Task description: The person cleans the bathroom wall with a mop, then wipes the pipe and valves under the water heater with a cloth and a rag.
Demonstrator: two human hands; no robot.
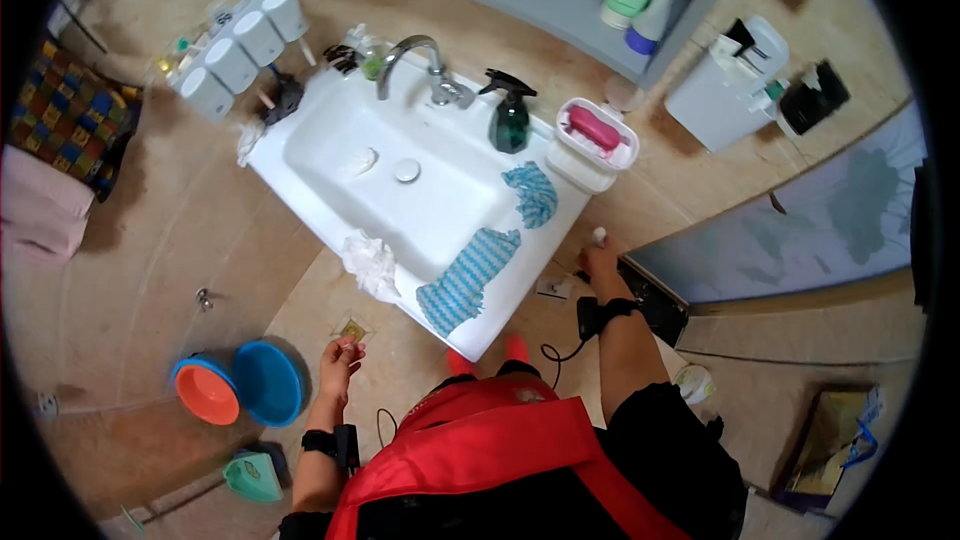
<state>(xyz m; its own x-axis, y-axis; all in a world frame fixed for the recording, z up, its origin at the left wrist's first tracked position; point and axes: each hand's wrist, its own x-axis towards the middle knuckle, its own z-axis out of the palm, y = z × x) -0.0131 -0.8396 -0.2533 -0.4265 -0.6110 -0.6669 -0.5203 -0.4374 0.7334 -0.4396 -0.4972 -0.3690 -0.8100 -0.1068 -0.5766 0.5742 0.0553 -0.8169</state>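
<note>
My left hand (pixel 339 368) hangs left of the white sink (pixel 470 338), over the floor; its fingers are curled together, and what they hold, if anything, is hidden. Beyond the sink's right edge, my right hand (pixel 599 262) has its fingers closed around a small white thing (pixel 599 235) too small to name. Neither hand touches the sink. A blue striped cloth (pixel 468 281) lies flat on the sink's near right rim, with a crumpled blue cloth (pixel 531 194) farther back. Crumpled white material (pixel 371 264) drapes over the front rim.
Behind the basin stand a curved faucet (pixel 432 73), a dark green spray bottle (pixel 510 112) and a white box (pixel 590 148) with a pink item on top. Blue (pixel 268 384) and orange (pixel 208 392) basins sit at left. A grey shelf (pixel 540 0) holds tubes.
</note>
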